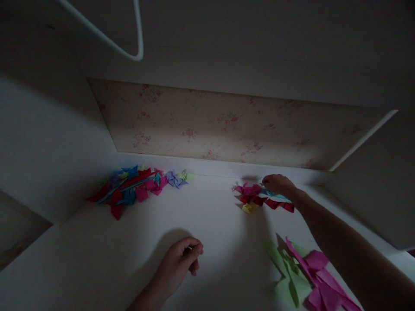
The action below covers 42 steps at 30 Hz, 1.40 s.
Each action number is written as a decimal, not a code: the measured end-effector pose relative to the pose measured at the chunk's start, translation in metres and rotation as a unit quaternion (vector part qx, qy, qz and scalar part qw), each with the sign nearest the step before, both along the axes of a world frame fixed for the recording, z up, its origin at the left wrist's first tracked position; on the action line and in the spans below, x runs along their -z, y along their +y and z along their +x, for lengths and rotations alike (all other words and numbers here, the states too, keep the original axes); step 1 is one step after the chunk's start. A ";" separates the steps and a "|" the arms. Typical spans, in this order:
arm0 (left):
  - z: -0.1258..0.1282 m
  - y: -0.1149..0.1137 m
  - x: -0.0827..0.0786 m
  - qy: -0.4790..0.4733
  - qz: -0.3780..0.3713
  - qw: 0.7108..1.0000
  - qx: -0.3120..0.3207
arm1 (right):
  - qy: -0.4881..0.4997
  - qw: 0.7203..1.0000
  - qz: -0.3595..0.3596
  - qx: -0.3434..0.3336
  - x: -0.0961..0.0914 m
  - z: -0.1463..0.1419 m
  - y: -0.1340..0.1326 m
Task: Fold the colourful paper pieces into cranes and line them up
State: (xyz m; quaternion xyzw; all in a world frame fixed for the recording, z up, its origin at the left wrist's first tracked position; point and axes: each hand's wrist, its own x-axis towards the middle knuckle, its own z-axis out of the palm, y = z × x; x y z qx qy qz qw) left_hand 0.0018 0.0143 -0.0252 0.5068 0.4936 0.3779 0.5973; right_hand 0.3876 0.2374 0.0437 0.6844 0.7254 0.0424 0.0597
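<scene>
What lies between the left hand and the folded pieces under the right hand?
Only bare desktop between left hand and folded pieces, per head view.

pile [136, 186] back left, cluster [251, 194] back right, sheets [292, 280] front right

Dim white desk [97, 259] backed by floral wallpaper [210, 125]

Right hand [277, 185] on folded papers [259, 196]; left hand [181, 259] curled on desk [210, 224]
</scene>
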 end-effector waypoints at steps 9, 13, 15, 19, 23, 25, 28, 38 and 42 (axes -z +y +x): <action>0.000 -0.001 -0.007 -0.007 -0.012 1.000 0.003 | 0.080 0.986 0.138 0.053 -0.029 0.003 -0.025; 0.001 -0.002 -0.008 -0.003 -0.003 1.000 0.003 | 0.150 0.970 0.180 0.060 -0.044 -0.012 -0.067; 0.001 -0.002 -0.008 0.006 0.000 1.000 0.001 | 0.198 0.962 0.178 0.057 -0.046 -0.031 -0.101; 0.001 -0.003 -0.010 0.015 0.011 1.000 0.004 | 0.452 0.883 0.114 0.042 -0.032 -0.082 -0.185; 0.001 -0.007 -0.008 0.026 0.033 0.999 0.007 | 0.537 0.841 0.050 0.055 0.007 -0.132 -0.255; 0.001 -0.009 -0.008 0.037 0.041 0.998 0.008 | 0.569 0.821 0.020 0.042 0.030 -0.152 -0.278; 0.003 -0.011 -0.011 0.040 0.051 0.998 0.008 | 0.537 0.843 -0.019 -0.021 0.051 -0.175 -0.296; 0.008 -0.017 -0.007 0.055 0.073 0.996 -0.006 | 0.487 0.863 -0.043 -0.128 0.054 -0.185 -0.298; 0.008 -0.019 -0.003 0.064 0.081 0.995 -0.001 | 0.484 0.864 -0.053 -0.128 0.055 -0.184 -0.301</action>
